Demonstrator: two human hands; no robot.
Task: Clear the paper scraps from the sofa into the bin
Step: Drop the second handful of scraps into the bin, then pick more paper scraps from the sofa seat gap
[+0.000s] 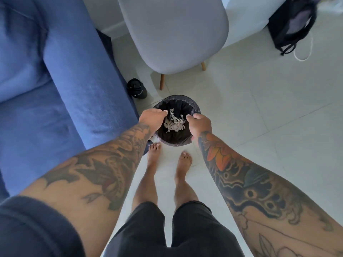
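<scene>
A small round bin [194, 105] lined with a black bag stands on the floor just beyond my bare feet. White paper scraps [174, 123] lie in a loose heap inside it, and a few strips show higher up between my hands. My left hand [152, 117] hovers over the bin's left rim and my right hand [200, 125] over its right rim. Both have their fingers angled down and inward, loosely bent, with nothing gripped that I can see. The blue sofa [61, 86] fills the left side; no scraps show on the part in view.
A grey chair [172, 34] with wooden legs stands right behind the bin. A black bottle [137, 88] sits on the floor by the sofa's armrest. A black bag [293, 25] and a white cord lie at the far right. Pale floor tiles stretch to the right.
</scene>
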